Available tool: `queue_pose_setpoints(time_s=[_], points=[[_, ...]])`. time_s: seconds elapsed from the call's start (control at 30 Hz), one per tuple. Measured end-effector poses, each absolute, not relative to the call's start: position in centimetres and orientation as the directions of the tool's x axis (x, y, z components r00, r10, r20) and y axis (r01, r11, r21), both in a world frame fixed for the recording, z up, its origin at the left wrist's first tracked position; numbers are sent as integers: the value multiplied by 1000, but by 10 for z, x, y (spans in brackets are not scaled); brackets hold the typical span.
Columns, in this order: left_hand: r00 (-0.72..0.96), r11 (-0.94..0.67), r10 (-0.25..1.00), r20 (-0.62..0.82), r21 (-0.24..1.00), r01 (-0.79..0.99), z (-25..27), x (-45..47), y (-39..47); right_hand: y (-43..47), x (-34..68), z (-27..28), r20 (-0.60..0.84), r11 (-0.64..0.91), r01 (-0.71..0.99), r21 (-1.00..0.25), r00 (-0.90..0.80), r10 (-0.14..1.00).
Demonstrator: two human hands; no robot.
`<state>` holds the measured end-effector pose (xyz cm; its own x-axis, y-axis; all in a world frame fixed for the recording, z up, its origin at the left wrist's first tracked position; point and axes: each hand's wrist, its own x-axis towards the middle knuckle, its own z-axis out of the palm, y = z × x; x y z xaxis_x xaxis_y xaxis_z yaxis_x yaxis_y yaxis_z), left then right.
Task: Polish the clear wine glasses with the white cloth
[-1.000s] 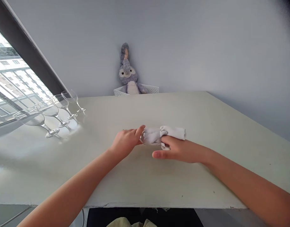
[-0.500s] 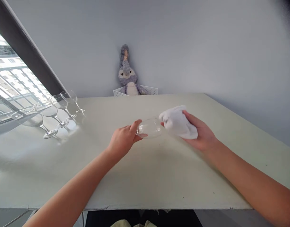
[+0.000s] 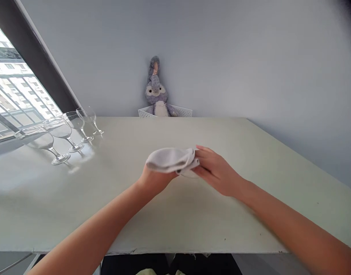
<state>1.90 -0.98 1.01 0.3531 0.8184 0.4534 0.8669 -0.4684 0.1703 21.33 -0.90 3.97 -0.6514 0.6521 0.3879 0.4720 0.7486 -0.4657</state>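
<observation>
Over the middle of the table, my left hand [image 3: 156, 180] is closed on a clear wine glass [image 3: 191, 175] lying sideways in the air, its bowl toward the right. A white cloth [image 3: 170, 158] drapes across that hand and hides most of the glass and the fingers. Only a thin strip of the bowl shows below the cloth. From the right, my right hand [image 3: 217, 170] grips the cloth's right end against the bowl. Some of its fingertips are covered by the fabric.
Several clear stemmed glasses [image 3: 60, 157] stand in a row on the left of the pale table [image 3: 235, 221], near the window. Behind the table's far edge, a grey plush toy [image 3: 160, 109] sits in a white basket [image 3: 184, 112] by the wall.
My right hand has brought the cloth left and slightly down onto the glass. The cloth, which was apart from the left hand, now covers it and most of the bowl.
</observation>
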Motion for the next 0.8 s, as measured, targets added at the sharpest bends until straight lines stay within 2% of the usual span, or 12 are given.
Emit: queue_pose_setpoints(time_s=[0.1, 0.17, 0.27, 0.37, 0.43, 0.5, 0.57, 0.63, 0.7, 0.8], points=[[485, -519, 778, 400, -25, 854, 12, 21, -10, -2, 222, 36, 143, 363, 389, -847, -491, 859], [487, -476, 787, 379, -128, 870, 15, 21, -11, 0, 227, 31, -28, 63, 190, -980, -440, 898], [331, -306, 861, 386, -126, 944, 19, 20, -11, -2, 227, 22, -177, -253, -143, -957, -404, 898], [172, -158, 921, 350, -70, 985, 23, 17, -10, -10, 218, 17, -227, -338, -347, -875, -324, 919], [107, -104, 944, 313, -27, 994, 24, 15, -9, -17, 212, 15, -229, -323, -359, -876, -278, 933], [69, -73, 960, 272, 5, 997, 24, 14, -8, -24, 208, 14, -184, -267, -285, -921, -288, 940], [85, -88, 975, 205, 8, 996, 23, 16, -9, -31, 208, 13, -73, -133, -165, -977, -326, 943], [139, -139, 982, 132, -4, 990, 23, 20, -11, -37, 209, 14, 86, 89, -7, -996, -357, 930], [207, -207, 975, 80, 0, 978, 24, 25, -14, -39, 210, 16, 277, 378, 175, -909, -423, 862], [290, -291, 951, 105, 3, 957, 24, 29, -18, -35, 209, 21, 520, 770, 329, -547, -587, 620]])
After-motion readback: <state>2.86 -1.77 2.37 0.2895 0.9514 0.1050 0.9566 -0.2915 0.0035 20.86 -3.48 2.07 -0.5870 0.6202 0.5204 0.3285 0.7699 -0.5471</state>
